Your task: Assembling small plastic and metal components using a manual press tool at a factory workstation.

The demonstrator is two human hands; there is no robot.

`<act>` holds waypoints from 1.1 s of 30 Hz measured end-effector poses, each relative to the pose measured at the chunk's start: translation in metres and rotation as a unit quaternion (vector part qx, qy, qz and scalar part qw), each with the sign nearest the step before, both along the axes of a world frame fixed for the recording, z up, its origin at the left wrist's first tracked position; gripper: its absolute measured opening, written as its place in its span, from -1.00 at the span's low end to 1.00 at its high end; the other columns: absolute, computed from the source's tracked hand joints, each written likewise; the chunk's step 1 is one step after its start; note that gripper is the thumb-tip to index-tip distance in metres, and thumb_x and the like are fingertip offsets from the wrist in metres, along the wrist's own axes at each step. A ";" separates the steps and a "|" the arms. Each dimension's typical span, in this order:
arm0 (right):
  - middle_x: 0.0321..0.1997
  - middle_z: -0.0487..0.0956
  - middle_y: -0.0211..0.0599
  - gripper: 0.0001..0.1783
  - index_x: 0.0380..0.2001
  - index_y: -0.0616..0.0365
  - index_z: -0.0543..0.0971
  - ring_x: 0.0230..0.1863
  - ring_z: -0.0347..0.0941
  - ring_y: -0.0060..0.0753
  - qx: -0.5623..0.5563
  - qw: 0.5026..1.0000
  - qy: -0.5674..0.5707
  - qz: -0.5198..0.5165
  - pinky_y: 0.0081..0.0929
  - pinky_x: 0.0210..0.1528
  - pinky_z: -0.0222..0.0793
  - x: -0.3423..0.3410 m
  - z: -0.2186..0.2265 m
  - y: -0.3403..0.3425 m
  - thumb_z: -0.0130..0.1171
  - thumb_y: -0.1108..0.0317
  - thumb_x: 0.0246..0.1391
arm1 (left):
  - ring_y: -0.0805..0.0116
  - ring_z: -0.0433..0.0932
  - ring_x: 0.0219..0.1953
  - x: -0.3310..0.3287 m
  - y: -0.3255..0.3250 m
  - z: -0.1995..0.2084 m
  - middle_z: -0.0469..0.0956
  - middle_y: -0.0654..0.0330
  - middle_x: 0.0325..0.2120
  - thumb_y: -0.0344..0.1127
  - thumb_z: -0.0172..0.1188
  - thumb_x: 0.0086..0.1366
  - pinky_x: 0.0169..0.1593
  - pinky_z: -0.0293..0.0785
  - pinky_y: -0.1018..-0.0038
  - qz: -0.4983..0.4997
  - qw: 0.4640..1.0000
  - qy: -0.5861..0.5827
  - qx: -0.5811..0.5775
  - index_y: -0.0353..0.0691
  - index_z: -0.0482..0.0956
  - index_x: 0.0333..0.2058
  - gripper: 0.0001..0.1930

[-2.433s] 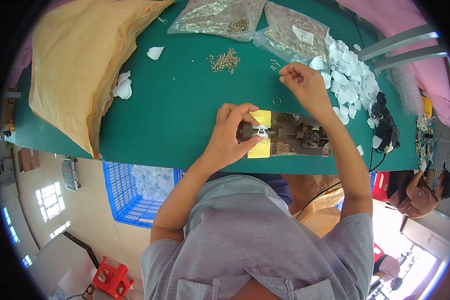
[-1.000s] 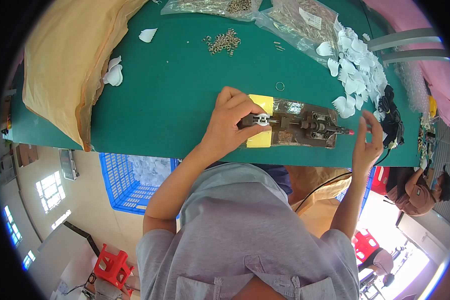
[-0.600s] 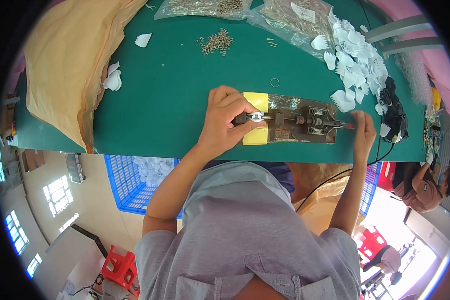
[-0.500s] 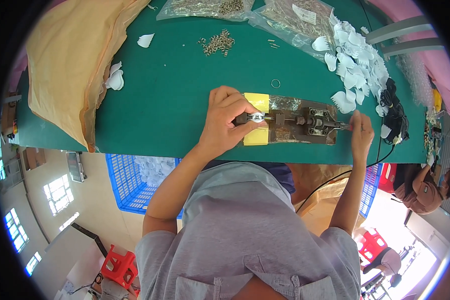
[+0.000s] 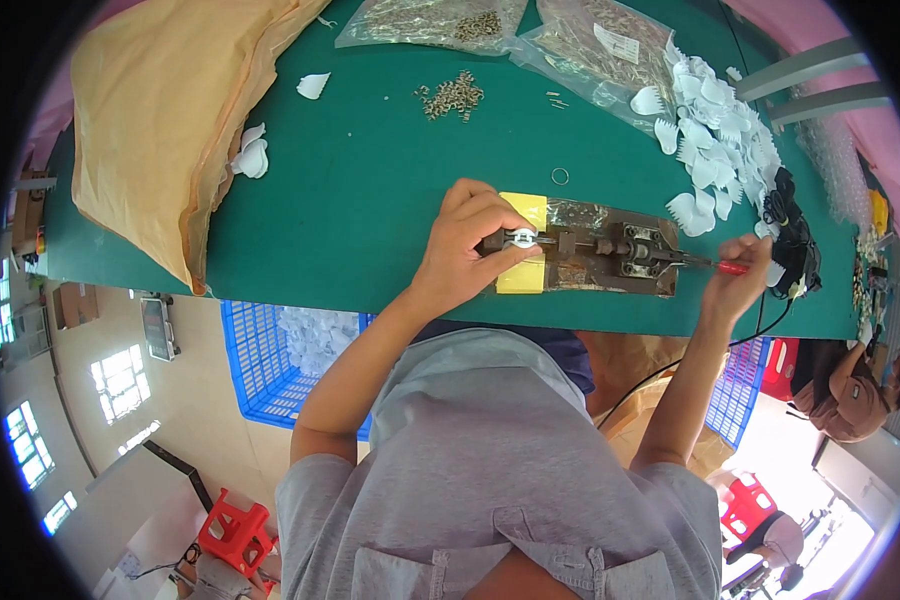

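Note:
My left hand (image 5: pixel 473 240) pinches a small white plastic piece (image 5: pixel 521 238) between thumb and fingers, at the left end of a metal push-pull clamp (image 5: pixel 642 250). This clamp is mounted on a worn brown base plate (image 5: pixel 595 280) with yellow tape (image 5: pixel 520 279) at its left end. At the clamp's right end, my right hand (image 5: pixel 738 285) is curled at the red lever handle (image 5: pixel 732 267), its fingers partly hiding the grip. Just beyond the plate lies a thin metal ring (image 5: pixel 560 176).
White comb-edged pieces (image 5: pixel 715 125) are heaped at the far right, beside a black cable bundle (image 5: pixel 792 235). Small metal clips (image 5: pixel 452 97) lie near plastic bags (image 5: pixel 430 22). A brown paper sack (image 5: pixel 160 130) fills the left; a blue crate (image 5: pixel 260 365) stands below the table edge.
My right hand has moved right and the red handle has shifted right with it, now showing more plainly. My left hand keeps its pinch on the white piece at the clamp's end.

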State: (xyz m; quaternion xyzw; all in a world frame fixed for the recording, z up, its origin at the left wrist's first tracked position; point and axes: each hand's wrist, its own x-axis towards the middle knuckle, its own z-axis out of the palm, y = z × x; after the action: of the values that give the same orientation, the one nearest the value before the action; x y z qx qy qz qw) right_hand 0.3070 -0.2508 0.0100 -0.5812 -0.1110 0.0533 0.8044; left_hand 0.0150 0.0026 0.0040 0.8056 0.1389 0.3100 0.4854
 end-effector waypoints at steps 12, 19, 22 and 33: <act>-0.49 0.54 -0.42 -0.68 -0.36 0.23 0.63 -0.48 0.34 -0.67 -0.109 0.991 -0.053 -0.057 -0.66 -0.40 0.20 0.003 -0.037 -0.006 0.21 0.24 0.45 | 0.21 0.54 -0.30 -0.114 0.048 0.073 0.64 0.25 -0.39 -0.43 0.64 -0.12 -0.13 0.44 0.26 -0.094 0.993 -0.058 -0.030 -0.20 0.71 -0.35 -0.67; -0.49 0.52 -0.49 -0.66 -0.36 0.23 0.65 -0.46 0.33 -0.71 -0.147 0.986 -0.038 -0.066 -0.69 -0.38 0.19 0.001 -0.036 0.003 0.23 0.19 0.44 | 0.34 0.65 -0.08 -0.162 0.111 0.067 0.70 0.18 -0.14 -0.44 0.43 0.24 0.12 0.51 0.38 0.235 0.953 0.188 -0.043 -0.30 0.70 -0.03 -0.69; -0.50 0.51 -0.50 -0.66 -0.36 0.21 0.65 -0.48 0.31 -0.73 -0.165 0.982 -0.053 -0.076 -0.70 -0.39 0.18 -0.003 -0.034 0.004 0.21 0.18 0.45 | 0.15 0.65 -0.01 -0.100 0.171 0.051 0.71 0.05 -0.08 -0.37 0.40 0.31 0.18 0.51 0.32 0.212 0.952 0.157 0.157 -0.25 0.69 0.05 -0.66; -0.52 0.51 -0.50 -0.67 -0.36 0.20 0.65 -0.50 0.32 -0.74 -0.172 0.982 -0.044 -0.058 -0.68 -0.45 0.18 -0.017 -0.026 0.013 0.19 0.20 0.46 | 0.46 0.63 -0.31 -0.057 0.289 -0.031 0.72 0.27 -0.34 -0.45 0.37 0.28 -0.18 0.55 0.48 0.217 0.952 0.180 0.116 -0.20 0.75 -0.19 -0.87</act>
State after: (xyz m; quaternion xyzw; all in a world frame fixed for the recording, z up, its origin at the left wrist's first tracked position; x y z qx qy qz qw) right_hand 0.2901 -0.2380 -0.0159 -0.7182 -0.1018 -0.0011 0.6884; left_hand -0.0423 0.2914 -0.0268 0.8490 0.3589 0.2718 0.2768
